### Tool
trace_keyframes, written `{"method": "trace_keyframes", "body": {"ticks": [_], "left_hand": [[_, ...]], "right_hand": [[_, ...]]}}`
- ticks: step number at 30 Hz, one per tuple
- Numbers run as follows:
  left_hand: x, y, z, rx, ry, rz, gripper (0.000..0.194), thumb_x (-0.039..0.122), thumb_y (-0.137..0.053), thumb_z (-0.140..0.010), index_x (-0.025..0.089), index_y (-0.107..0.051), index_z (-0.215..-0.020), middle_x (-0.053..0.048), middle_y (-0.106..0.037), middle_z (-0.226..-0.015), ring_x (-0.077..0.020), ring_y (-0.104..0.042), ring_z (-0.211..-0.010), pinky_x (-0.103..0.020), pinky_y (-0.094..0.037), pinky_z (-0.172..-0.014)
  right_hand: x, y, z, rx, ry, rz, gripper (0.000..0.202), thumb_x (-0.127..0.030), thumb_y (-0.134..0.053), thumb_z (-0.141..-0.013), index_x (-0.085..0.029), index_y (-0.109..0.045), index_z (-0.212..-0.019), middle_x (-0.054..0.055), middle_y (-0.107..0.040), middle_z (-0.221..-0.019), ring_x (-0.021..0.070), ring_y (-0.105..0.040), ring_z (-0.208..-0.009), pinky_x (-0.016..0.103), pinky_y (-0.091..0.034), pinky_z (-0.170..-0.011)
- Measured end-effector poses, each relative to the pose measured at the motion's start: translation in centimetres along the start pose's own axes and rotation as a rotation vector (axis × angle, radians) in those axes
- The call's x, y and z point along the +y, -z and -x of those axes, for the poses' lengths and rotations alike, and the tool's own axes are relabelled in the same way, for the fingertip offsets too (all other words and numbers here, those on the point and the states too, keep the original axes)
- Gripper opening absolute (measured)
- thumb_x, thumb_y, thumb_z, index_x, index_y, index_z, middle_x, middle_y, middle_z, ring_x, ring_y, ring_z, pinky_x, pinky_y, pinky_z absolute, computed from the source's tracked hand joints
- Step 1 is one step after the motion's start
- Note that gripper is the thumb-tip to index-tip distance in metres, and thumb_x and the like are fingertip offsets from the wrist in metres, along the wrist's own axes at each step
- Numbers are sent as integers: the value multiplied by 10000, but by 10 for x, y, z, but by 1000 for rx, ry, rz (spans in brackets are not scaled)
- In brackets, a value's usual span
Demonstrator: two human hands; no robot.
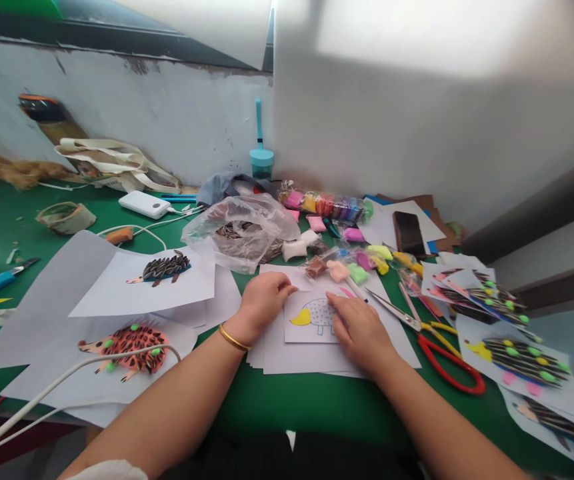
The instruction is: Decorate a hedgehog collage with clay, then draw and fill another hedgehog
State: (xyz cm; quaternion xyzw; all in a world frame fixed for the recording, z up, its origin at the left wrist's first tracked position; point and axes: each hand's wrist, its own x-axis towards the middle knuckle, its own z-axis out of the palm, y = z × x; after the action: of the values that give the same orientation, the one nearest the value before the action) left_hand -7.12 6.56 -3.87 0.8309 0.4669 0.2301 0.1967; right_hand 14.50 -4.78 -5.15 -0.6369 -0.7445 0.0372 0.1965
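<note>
A small white sheet (299, 335) with a drawn hedgehog lies on a stack of paper (277, 363). The hedgehog's face is filled with yellow clay (301, 318); its body and legs are outlined in blue. My left hand (267, 298), a gold bangle at its wrist, is at the sheet's upper left corner, thumb and forefinger pressed together; whatever lies between them is too small to name. My right hand (359, 328) rests over the drawing's right side, fingers extended on the paper.
Bagged clay pieces (337, 271) and a plastic bag of sunflower seeds (241, 233) lie behind the papers. Red-handled scissors (449, 363) are to the right, near finished hedgehog pictures (521, 360). More hedgehog pictures (141, 300) lie left, with a white cable (77, 367) crossing one.
</note>
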Motion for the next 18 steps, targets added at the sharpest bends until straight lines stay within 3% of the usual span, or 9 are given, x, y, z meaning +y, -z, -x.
{"method": "trace_keyframes", "body": {"ticks": [5, 9, 13, 18], "left_hand": [[-4, -4, 2, 16, -95, -65, 182, 199, -571, -898, 221, -743, -954, -43, -688, -1007, -193, -611, -963, -333, -458, -890], [2, -2, 6, 72, -62, -138, 219, 205, -596, -878, 244, -736, -1041, -66, -631, -1149, -239, -569, -1085, -393, -441, -931], [16, 6, 23, -18, -80, -173, 186, 312, -654, -857, 234, -742, -1001, -62, -634, -1047, -242, -571, -1013, -410, -440, -901], [27, 8, 54, -117, -108, -229, 421, 430, -780, -736, 280, -690, -1119, -59, -599, -1096, -270, -534, -1047, -436, -426, -897]], "right_hand": [[-1, 14, -6, 5, 64, 21, 419, -198, -455, -917, -180, -559, -1322, 107, -628, -1282, 281, -546, -1177, 457, -414, -999], [-2, 22, -19, -72, 96, -16, 413, -163, -445, -906, -183, -587, -1293, 96, -638, -1236, 260, -552, -1143, 420, -440, -994], [4, 9, -29, -75, 83, -112, 431, -129, -428, -885, -174, -594, -1279, 105, -653, -1130, 253, -574, -1074, 411, -477, -947], [14, -9, -29, -29, 42, -252, 466, -91, -427, -845, -191, -595, -1268, 83, -659, -1040, 230, -595, -1003, 396, -496, -918]]}}
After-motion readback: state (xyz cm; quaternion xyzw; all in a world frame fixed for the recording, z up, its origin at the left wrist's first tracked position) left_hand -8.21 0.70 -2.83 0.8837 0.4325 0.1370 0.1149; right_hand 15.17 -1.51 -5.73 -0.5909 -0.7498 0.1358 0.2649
